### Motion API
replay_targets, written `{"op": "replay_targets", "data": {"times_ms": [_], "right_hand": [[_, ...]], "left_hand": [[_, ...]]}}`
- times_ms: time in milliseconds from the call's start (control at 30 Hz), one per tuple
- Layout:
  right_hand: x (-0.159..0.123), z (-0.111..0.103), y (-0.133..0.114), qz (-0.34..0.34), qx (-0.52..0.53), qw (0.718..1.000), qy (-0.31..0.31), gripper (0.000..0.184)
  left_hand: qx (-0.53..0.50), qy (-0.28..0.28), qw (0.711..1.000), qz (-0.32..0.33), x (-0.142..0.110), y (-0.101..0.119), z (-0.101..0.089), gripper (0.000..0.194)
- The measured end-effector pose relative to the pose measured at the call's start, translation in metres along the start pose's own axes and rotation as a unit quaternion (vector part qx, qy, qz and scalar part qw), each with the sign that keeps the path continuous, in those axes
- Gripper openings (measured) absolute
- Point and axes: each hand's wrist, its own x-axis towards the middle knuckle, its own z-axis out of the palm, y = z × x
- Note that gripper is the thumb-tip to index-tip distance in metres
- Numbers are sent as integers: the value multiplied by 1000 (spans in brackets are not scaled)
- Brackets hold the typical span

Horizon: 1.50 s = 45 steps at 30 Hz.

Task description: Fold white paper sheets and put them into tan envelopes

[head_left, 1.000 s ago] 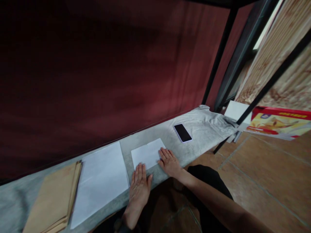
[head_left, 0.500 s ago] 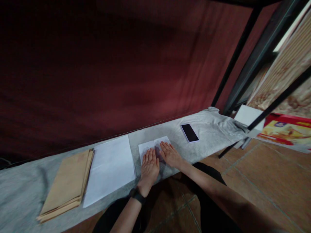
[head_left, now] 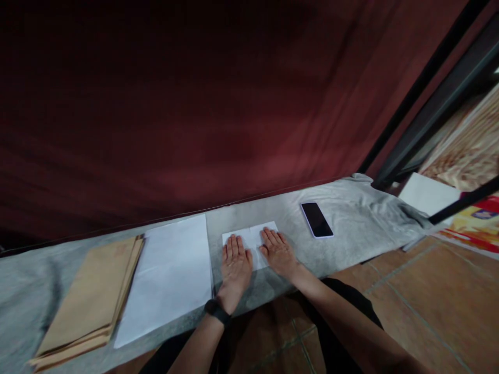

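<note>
A small folded sheet of white paper (head_left: 255, 240) lies on the grey cloth, a crease running down its middle. My left hand (head_left: 237, 263) rests flat on its left half, fingers stretched out, a dark watch on the wrist. On the right half lies my right hand (head_left: 279, 253), palm down with its fingers extended. Neither hand grips anything. Part of the paper is hidden under both palms. Left of my hands is a stack of larger white sheets (head_left: 169, 280).
Brown envelopes (head_left: 88, 296) are stacked at the left. A phone (head_left: 317, 220) lies on the grey cloth (head_left: 362, 223) to the right. Behind the narrow surface hangs a dark red cloth (head_left: 234, 130). A black metal bar (head_left: 417, 93) and a printed box (head_left: 475, 226) stand at the right.
My hands have slid apart across the paper, left hand to the left and right hand to the right, and the paper looks flatter. The camera view has shifted slightly.
</note>
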Motion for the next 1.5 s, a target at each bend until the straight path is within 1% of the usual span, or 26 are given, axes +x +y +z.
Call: {"op": "replay_targets", "data": {"times_ms": [67, 133, 233, 333, 400, 500, 533, 600, 667, 800, 900, 1000, 1233, 1367, 1500], "right_hand": [[1, -1, 6, 20, -10, 1000, 11, 52], [1, -2, 13, 39, -20, 999, 15, 52], [1, -7, 21, 68, -35, 997, 7, 53], [3, -13, 23, 87, -43, 995, 6, 53], [6, -17, 19, 71, -30, 997, 7, 52], [13, -17, 9, -2, 16, 1000, -13, 52], [16, -16, 5, -27, 31, 999, -22, 52], [19, -12, -1, -59, 49, 996, -37, 52], [21, -7, -5, -66, 52, 996, -41, 51], [21, 0, -5, -44, 38, 998, -27, 51], [19, 1, -3, -35, 19, 999, -8, 51], [18, 1, 1, -25, 1, 1000, 4, 53], [15, 2, 16, 16, -25, 999, 12, 54], [14, -1, 27, 44, -40, 998, 5, 55], [11, -3, 39, 62, -60, 996, 5, 54]], "left_hand": [[-1, 10, 1000, -24, 1, -1, 1, 59], [-4, 32, 999, -33, 1, -6, 4, 60], [-9, 68, 997, -25, 5, -16, 7, 59], [-26, 77, 997, 2, 13, -19, 8, 57], [-50, 65, 996, 38, 20, -15, 8, 56], [-73, 30, 991, 110, 26, -2, 11, 56], [-71, 18, 989, 126, 27, 2, 12, 56], [-59, -2, 989, 138, 28, 6, 15, 57], [-45, -10, 991, 129, 28, 7, 17, 57], [-28, 2, 994, 108, 26, 1, 19, 58], [-22, 8, 995, 100, 26, -4, 17, 58], [-14, -4, 996, 89, 25, -7, 15, 58], [3, -24, 999, 48, 24, -13, 7, 57], [5, -21, 999, 31, 22, -15, 4, 58], [0, -10, 1000, 21, 20, -18, 7, 58]]}}
